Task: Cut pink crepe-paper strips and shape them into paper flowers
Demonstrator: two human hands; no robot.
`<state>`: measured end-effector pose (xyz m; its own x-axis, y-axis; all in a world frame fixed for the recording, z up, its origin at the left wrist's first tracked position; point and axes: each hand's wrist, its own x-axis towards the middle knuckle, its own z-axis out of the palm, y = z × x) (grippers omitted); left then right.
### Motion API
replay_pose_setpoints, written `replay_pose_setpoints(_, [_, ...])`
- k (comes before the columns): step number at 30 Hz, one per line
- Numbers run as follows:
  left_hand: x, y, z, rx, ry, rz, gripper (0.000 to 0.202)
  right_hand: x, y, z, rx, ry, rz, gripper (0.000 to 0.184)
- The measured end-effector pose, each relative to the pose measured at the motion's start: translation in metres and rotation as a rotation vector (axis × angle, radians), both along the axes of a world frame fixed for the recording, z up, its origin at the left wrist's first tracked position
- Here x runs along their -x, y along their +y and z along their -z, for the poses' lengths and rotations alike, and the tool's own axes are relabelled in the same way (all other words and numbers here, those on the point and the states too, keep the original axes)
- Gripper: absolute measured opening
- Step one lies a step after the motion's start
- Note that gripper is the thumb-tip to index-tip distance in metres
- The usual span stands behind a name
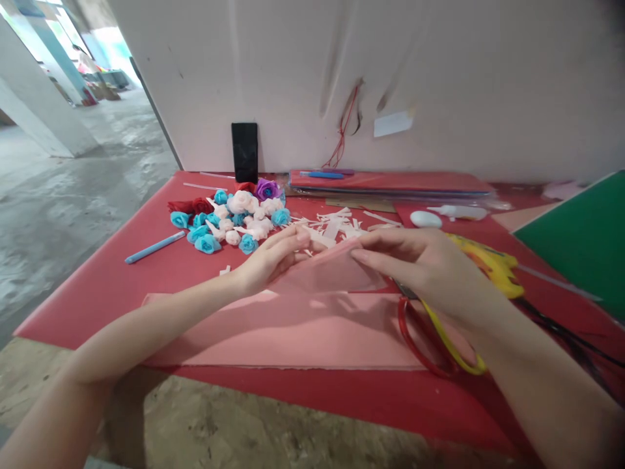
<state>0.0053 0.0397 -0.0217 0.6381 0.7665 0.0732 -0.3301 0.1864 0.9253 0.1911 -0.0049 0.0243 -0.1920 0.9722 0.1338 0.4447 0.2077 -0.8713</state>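
A folded piece of pink crepe paper is held up between my two hands. My left hand pinches its left end, and my right hand grips the upper right edge between thumb and fingers. Below lies a wider sheet of pink paper, flat on the red table covering. Scissors with red and yellow handles rest on the sheet's right end, their blades partly hidden under my right hand. Behind the held piece are white paper scraps.
Blue, white, red and purple paper flowers cluster at the back left, near a blue pen and an upright phone. A yellow glue gun, a white egg-shaped object, a small bottle and green board are on the right.
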Motion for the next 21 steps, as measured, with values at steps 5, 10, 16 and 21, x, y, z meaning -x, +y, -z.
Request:
replay_pose_setpoints(5, [0.01, 0.004, 0.002, 0.167, 0.0, 0.136, 0.05, -0.005, -0.002, -0.005, -0.052, 0.077, 0.177, 0.017])
replay_pose_setpoints(10, [0.018, -0.007, 0.001, 0.05, 0.196, -0.037, 0.045, -0.011, -0.002, -0.004, -0.141, 0.047, 0.364, 0.012])
replay_pose_setpoints(16, [0.025, -0.008, -0.03, -0.167, 0.474, -0.347, 0.015, 0.0, -0.006, -0.008, -0.375, -0.083, 0.44, 0.012])
replay_pose_setpoints(21, [0.045, -0.005, -0.032, 0.001, 0.411, -0.425, 0.013, 0.008, -0.048, -0.006, -0.832, -0.355, 0.149, 0.01])
